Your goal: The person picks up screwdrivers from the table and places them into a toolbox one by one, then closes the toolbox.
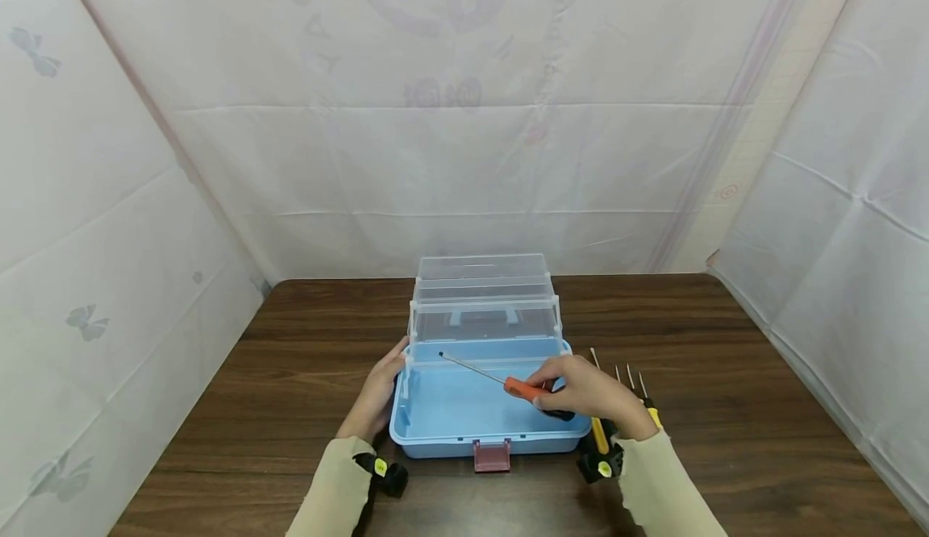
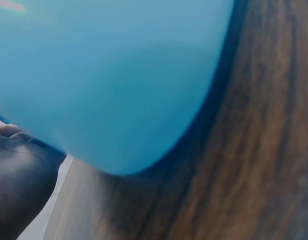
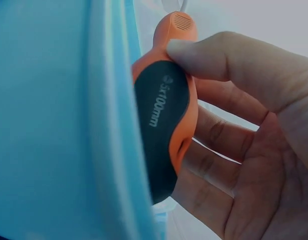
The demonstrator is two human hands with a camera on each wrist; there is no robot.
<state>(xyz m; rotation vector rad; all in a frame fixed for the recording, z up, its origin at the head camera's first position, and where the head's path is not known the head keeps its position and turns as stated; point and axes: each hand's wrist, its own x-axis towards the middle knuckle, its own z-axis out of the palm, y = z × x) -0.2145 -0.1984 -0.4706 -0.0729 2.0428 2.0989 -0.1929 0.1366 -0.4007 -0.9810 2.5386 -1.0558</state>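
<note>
An open light-blue toolbox (image 1: 472,444) with a clear lid and trays folded up at the back stands on the table. My right hand (image 1: 584,388) grips a screwdriver (image 1: 518,389) by its orange and black handle, over the right part of the box. Its shaft points left across the box, apart from the floor. In the right wrist view, thumb and fingers pinch the handle (image 3: 161,110), marked 5x100mm. My left hand (image 1: 381,388) holds the left side of the box near its back corner; in the left wrist view the fingers are mostly hidden by the box wall (image 2: 119,100).
Several screwdrivers with yellow and black handles (image 1: 653,414) lie on the table right of the box, partly hidden by my right arm. A maroon latch (image 1: 492,456) hangs open at the box's front. White sheeting (image 1: 464,190) encloses the brown wooden table (image 1: 290,392) at back and sides.
</note>
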